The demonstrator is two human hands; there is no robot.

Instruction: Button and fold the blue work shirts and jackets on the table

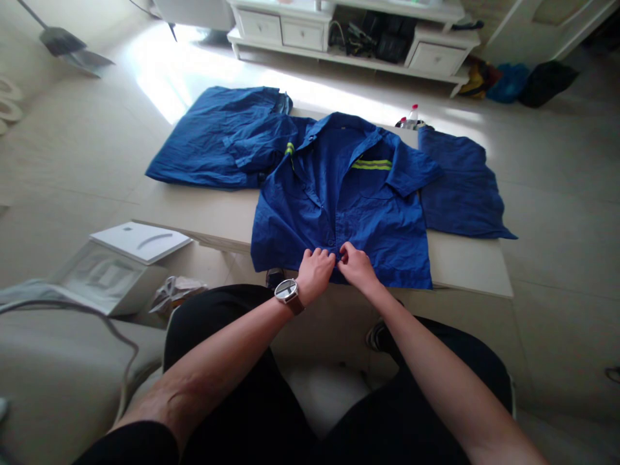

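A blue short-sleeved work shirt (387, 219) with yellow-green stripes lies front up on the low table, its collar away from me and its upper front parted. At the bottom of its front opening, my left hand (316, 270) has its fingers curled on one edge of the cloth. Close beside it, my right hand (357, 265) pinches the other edge. The fingertips almost meet, and what small part they grip there is hidden. A wristwatch (287, 291) is on my left wrist.
Folded blue garments (208, 142) lie to the left on the table (475, 265), and another folded blue cloth (460, 181) to the right. Bottles (413, 116) stand behind the table. A white box (140, 241) sits at the left, a white cabinet (305, 33) at the back.
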